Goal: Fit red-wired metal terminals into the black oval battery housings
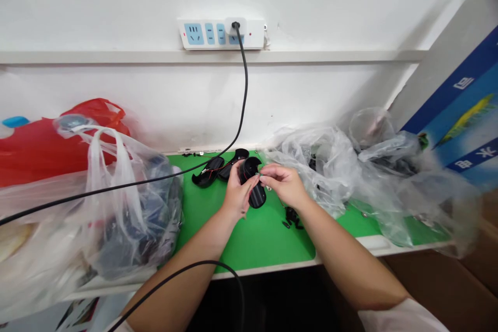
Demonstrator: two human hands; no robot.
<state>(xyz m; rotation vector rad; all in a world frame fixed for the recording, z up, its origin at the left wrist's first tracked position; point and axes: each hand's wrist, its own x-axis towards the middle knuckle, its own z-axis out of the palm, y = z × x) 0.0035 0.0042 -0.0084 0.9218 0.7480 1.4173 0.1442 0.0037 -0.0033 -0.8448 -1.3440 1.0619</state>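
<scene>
My left hand (238, 190) is closed around a black, curved plastic shell (257, 194), held tilted above the green work surface (252, 244). At the shell's upper part, my right hand (283, 181) pinches with thumb and fingertips. A small pale piece shows between the fingertips, too small to name. Thin red wire is visible by the shell's opening. Behind my left hand lie two similar black shells (208, 172) with red wires. Small black parts (291, 217) lie loose on the green surface below my right hand.
Clear plastic bags (319, 161) spread over the right side. Filled carrier bags (128, 218) and a red bag (39, 145) crowd the left. A black cable (244, 88) runs from the wall power strip (221, 35) across the left side. A printed box (462, 104) stands right.
</scene>
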